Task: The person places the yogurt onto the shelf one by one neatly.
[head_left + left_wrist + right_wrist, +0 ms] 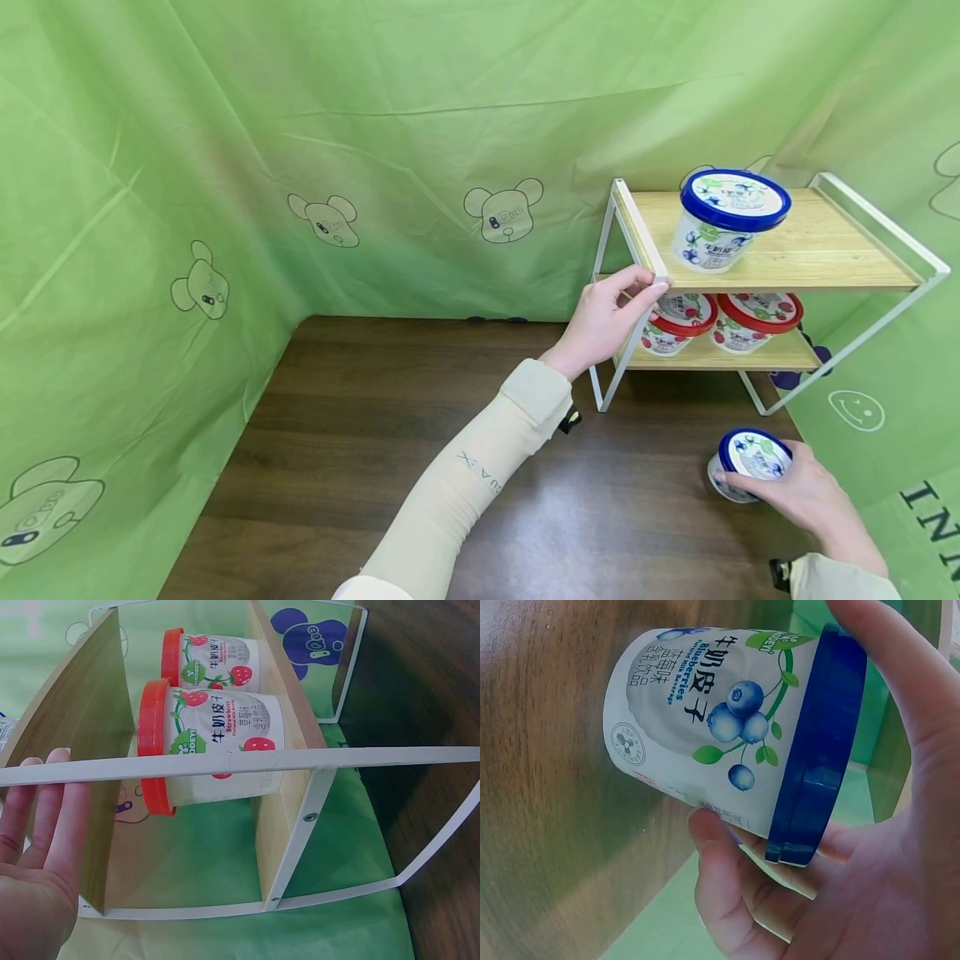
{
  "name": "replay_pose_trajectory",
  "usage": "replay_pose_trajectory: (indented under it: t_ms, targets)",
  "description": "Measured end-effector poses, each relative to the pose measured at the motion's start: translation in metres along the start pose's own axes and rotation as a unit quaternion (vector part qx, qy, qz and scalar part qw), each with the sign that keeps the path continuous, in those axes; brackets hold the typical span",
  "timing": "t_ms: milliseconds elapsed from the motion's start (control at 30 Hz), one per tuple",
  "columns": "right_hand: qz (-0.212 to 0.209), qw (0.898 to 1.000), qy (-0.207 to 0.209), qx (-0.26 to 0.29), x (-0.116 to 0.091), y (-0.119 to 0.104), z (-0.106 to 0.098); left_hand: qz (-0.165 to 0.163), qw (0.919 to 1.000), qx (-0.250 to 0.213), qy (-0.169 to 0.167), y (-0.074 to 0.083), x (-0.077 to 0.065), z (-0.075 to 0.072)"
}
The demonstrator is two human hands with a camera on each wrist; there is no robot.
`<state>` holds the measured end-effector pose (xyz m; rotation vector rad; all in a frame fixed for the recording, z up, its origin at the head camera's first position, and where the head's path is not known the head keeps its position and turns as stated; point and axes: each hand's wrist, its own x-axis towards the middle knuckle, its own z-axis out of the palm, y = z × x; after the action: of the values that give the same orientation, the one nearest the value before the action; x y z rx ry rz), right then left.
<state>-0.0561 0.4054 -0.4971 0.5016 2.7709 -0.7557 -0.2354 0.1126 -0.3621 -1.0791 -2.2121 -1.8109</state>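
In the head view my left hand (603, 321) pinches the near left corner of a two-tier shelf (832, 287) with a white metal frame. Three of its fingertips (60, 755) show over the white bar in the left wrist view. My right hand (817, 496) grips a blue-lidded blueberry tub (757, 454) low at the right, over the dark wooden table. Thumb and fingers lie on opposite sides of this tub in the right wrist view. Another blueberry tub (727, 218) stands upright on the top board. Two red-lidded strawberry tubs (738, 337) sit side by side on the lower board.
The dark wooden table (360, 433) extends left of the shelf. Green cloth (420, 108) with printed bear heads hangs behind and at both sides, close to the shelf's back and right side.
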Motion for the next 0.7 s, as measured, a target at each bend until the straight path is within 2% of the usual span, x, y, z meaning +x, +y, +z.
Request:
replay_pose_trajectory:
  t_ms: [100,300,533,700]
  targets:
    - [0.002,1.0,0.002,0.003,-0.0011,-0.0003,0.0005,0.0,1.0,0.0,0.0,0.0,0.0002,0.0001]
    - [-0.016,0.999,0.037,0.007,-0.0014,0.0014,0.0002,0.002,1.0,-0.002,0.0,0.0001,0.0004,0.0001]
    - [-0.017,0.999,0.039,0.015,-0.0007,0.0032,-0.0022,0.003,1.0,0.001,0.0,-0.0001,0.0002,0.0001]
    - [-0.032,0.997,0.068,0.032,-0.0015,0.0033,-0.0005,0.006,1.0,0.003,0.002,-0.0005,0.0,0.0001]
